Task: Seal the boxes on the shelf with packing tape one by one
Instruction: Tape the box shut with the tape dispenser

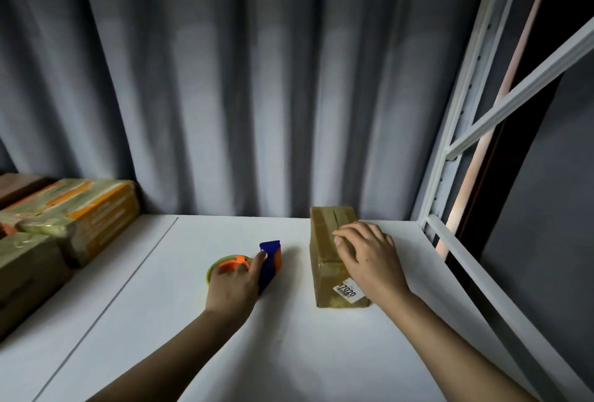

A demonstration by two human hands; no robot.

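Head view looks down on a white shelf (pixel 289 337) with both your arms reaching forward over it. Your left hand (pixel 233 286) is curled round the tape dispenser (pixel 268 265), a blue and orange tool with a yellowish roll of tape, which rests on the shelf near the middle. Your right hand (pixel 369 257) lies flat, fingers relaxed and spread, on top of a brown cardboard box (pixel 328 241) that sits lengthwise on the shelf just right of the dispenser, the two apart. Tape already shines along the box top, and a white label (pixel 348 290) reading 7020 is stuck near its front end. At the far left of the shelf stands a stack of taped boxes (pixel 70 215). A grey curtain (pixel 241 80) hangs behind, and the white shelf frame (pixel 466 112) rises at right.
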